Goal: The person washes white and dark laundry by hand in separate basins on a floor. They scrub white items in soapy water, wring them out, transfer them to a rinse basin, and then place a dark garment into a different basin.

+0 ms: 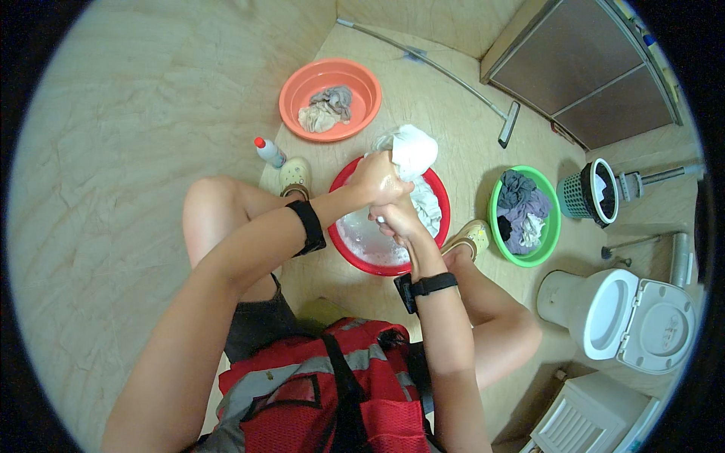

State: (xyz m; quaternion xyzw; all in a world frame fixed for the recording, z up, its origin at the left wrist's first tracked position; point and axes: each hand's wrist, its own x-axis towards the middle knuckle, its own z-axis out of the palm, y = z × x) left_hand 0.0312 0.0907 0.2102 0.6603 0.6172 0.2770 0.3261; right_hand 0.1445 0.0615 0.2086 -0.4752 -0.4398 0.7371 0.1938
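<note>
A wet white cloth (414, 151) is bunched up over a red basin (444, 219), its bulk standing out past my left hand. Wrapped tightly round it is my left hand (379, 180), wet on the back. Just below and nearer to me, my right hand (399, 219) is closed too, with a bit of white cloth showing at its fingers. Sudsy water (371, 240) fills the left and near part of the basin. More white fabric (427, 209) lies in it on the right side. How the cloth runs between the two fists is hidden.
An orange basin (362, 79) with grey and beige cloths is beyond. A white bottle with a red cap (270, 152) stands left. At right are a green basin (553, 226) of dark clothes, a bin (575, 196), a toilet (604, 313) and a floor squeegee (453, 75).
</note>
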